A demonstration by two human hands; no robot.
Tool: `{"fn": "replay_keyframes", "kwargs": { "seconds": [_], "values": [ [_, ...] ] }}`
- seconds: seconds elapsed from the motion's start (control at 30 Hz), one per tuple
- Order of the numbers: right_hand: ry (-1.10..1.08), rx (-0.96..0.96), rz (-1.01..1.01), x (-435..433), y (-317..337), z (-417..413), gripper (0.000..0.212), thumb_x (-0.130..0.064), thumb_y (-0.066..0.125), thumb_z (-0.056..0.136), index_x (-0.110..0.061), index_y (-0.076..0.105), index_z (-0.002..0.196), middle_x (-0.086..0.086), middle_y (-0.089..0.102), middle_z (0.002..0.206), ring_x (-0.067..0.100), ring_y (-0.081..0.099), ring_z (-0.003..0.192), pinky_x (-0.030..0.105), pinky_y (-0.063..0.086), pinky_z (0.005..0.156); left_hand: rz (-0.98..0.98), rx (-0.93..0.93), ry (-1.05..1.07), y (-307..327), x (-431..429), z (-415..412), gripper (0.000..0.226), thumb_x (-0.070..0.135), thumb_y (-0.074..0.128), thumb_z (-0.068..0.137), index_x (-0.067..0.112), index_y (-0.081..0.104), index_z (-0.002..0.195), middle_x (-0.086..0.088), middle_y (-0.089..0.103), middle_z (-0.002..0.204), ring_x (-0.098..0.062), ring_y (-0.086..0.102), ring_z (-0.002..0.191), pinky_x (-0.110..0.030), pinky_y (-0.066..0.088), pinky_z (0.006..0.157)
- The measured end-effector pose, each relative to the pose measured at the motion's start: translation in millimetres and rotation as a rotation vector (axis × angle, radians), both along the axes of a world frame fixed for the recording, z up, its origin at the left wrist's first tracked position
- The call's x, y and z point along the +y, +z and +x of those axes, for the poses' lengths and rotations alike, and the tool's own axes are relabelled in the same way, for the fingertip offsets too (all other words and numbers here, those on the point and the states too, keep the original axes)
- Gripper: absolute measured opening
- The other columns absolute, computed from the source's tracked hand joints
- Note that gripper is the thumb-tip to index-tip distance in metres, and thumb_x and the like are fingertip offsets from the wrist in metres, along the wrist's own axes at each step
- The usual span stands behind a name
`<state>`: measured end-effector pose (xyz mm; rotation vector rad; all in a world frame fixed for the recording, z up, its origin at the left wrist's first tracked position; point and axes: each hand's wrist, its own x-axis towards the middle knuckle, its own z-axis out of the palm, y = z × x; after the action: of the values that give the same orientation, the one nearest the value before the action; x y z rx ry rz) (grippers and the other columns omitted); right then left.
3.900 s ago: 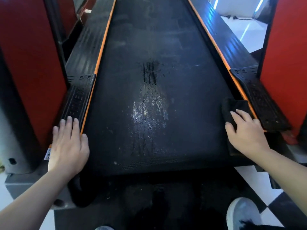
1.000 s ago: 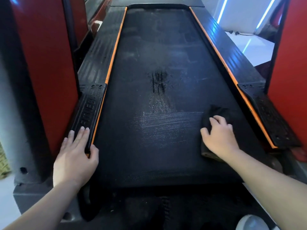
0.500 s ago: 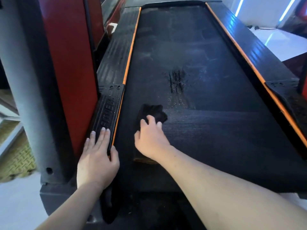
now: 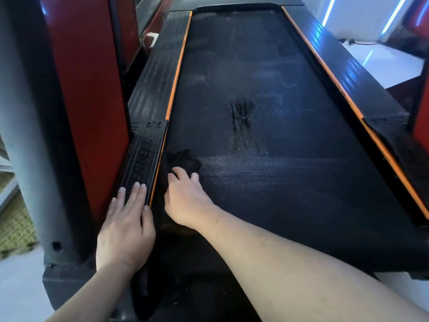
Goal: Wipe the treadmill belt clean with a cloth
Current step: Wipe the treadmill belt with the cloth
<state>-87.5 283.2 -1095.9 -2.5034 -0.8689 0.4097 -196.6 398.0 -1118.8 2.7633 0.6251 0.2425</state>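
Mid-wipe, the right hand (image 4: 185,198), fingers seemingly curled over the dark cloth (image 4: 181,159), presses it on the belt (image 4: 290,187) left of centre, the left hand (image 4: 127,219) flat, fingers together, on the side rail (image 4: 144,156); next likely comes a stroke over the wet streaks (image 4: 241,117) above.

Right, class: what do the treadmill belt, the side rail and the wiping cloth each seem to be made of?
Treadmill belt: likely matte black rubber or PVC; fine grainy texture, glinting where wet. Side rail: seemingly moulded hard plastic; ribbed, with raised lettering. Cloth: soft dark fabric, fibre unclear; it bunches fuzzily ahead of the right hand.
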Motion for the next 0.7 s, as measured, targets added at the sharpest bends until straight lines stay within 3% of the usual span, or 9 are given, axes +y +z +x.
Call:
{"fn": "replay_keyframes", "kwargs": {
  "seconds": [0.3,0.53,0.7],
  "values": [
    [-0.133,-0.024,0.004,-82.2,-2.8,16.3,0.052,-0.027,0.037,0.104,-0.009,0.033,0.152,0.002,0.025,0.161,0.035,0.029,0.136,0.044,0.031,0.115,0.01,-0.016,0.023,-1.1,-1.8,-0.4,0.052,0.024,0.041,0.101,0.021,0.035,0.152,0.014,0.026,0.159,-0.011,0.014,0.15,-0.032,0.01,0.123],
    [-0.349,-0.128,-0.149,-200.1,-3.8,57.9,0.049,-0.027,0.042,0.1,-0.012,0.044,0.147,0.001,0.034,0.158,0.038,0.04,0.129,0.043,0.03,0.114,0.011,-0.001,0.025,-1.9,-1.4,1.0,0.052,0.023,0.042,0.1,0.021,0.035,0.152,0.014,0.026,0.159,-0.013,0.015,0.15,-0.034,0.01,0.123],
    [-0.526,-0.158,-0.26,-287.5,-2.6,80.4,0.048,-0.026,0.047,0.096,-0.013,0.051,0.142,0.0,0.039,0.156,0.043,0.046,0.12,0.043,0.035,0.11,0.035,-0.008,0.023,-1.4,-1.9,0.8,0.057,0.037,0.027,0.098,0.022,0.034,0.153,0.014,0.025,0.159,-0.012,0.014,0.15,-0.031,0.007,0.123]
  ]
}}
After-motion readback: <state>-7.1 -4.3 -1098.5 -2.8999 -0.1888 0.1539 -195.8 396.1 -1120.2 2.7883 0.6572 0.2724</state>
